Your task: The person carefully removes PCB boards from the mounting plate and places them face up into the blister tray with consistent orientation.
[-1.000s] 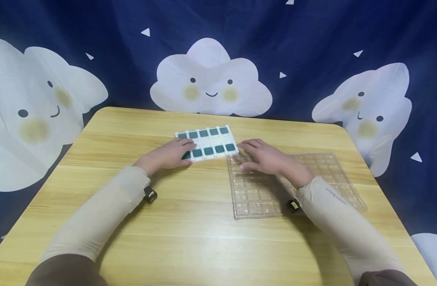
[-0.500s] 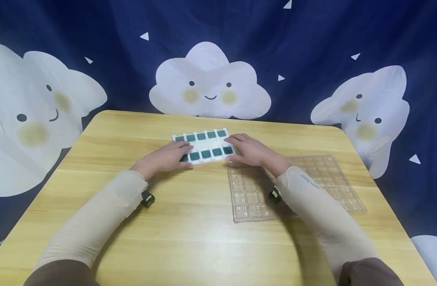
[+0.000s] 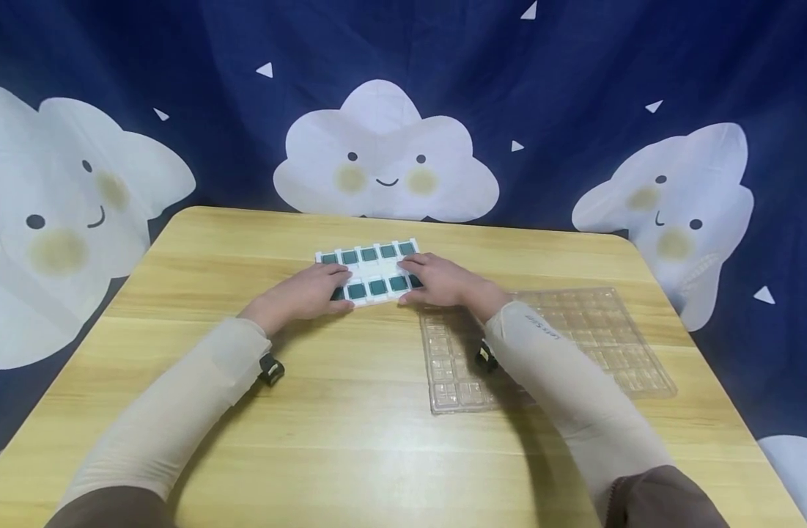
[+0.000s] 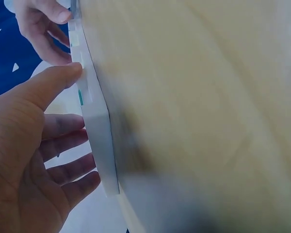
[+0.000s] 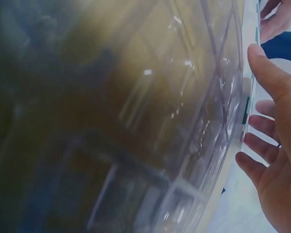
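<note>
A flat white tray [image 3: 375, 268] with two rows of dark green squares lies toward the back of the table. My left hand [image 3: 300, 295] rests at its left end, fingertips over the top and thumb [image 4: 68, 77] at the near edge. At the right end my right hand [image 3: 446, 283] touches it likewise, fingers spread over the surface and thumb along the near side. Fingers of both hands are extended and loosely bent. The squares at both near corners are partly hidden under the hands. In the right wrist view, fingertips [image 5: 254, 124] meet the tray's edge.
A clear plastic tray [image 3: 581, 317] with many square compartments lies on the right, partly beneath my right forearm [image 3: 561, 381]. Its left edge comes close to the white tray. The wooden table [image 3: 324, 440] ends at a dark blue curtain [image 3: 561, 66] with cloud prints.
My right hand has moved left from beside the white tray onto its right end. The left hand stays on the left end. The view has tilted slightly.
</note>
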### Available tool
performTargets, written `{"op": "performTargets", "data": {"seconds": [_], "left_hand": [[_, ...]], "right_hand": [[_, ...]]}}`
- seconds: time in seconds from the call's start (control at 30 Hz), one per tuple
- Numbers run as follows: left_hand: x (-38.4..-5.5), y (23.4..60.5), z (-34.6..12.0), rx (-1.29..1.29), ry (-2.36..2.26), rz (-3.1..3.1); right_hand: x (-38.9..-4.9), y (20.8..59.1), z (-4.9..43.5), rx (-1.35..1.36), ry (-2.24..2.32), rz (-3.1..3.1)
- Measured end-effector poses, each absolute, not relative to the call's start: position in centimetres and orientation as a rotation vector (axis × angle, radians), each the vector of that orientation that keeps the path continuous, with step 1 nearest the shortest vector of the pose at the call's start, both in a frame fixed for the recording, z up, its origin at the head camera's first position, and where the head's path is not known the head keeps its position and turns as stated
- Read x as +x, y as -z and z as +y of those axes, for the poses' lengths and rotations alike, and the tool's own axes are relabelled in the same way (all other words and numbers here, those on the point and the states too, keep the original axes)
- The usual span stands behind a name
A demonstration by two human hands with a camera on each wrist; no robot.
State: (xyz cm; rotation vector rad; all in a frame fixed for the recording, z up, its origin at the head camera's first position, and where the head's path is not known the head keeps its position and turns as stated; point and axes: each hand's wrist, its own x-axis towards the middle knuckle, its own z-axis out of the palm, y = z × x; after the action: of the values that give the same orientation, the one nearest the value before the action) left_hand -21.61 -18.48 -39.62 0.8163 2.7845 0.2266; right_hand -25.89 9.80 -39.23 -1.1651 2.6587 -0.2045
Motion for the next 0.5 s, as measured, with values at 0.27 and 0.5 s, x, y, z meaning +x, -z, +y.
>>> {"op": "performTargets", "data": {"seconds": [0.27, 0.5], "left_hand": [[-21.3, 39.2, -19.8, 0.783, -0.261, 2.777], [-21.2, 39.1, -20.8, 0.803, -0.276, 2.759]], "right_hand": [[-25.9, 39.1, 8.0, -1.151, 0.129, 2.638], [-25.6, 38.8, 6.9, -1.133, 0.098, 2.637]]}}
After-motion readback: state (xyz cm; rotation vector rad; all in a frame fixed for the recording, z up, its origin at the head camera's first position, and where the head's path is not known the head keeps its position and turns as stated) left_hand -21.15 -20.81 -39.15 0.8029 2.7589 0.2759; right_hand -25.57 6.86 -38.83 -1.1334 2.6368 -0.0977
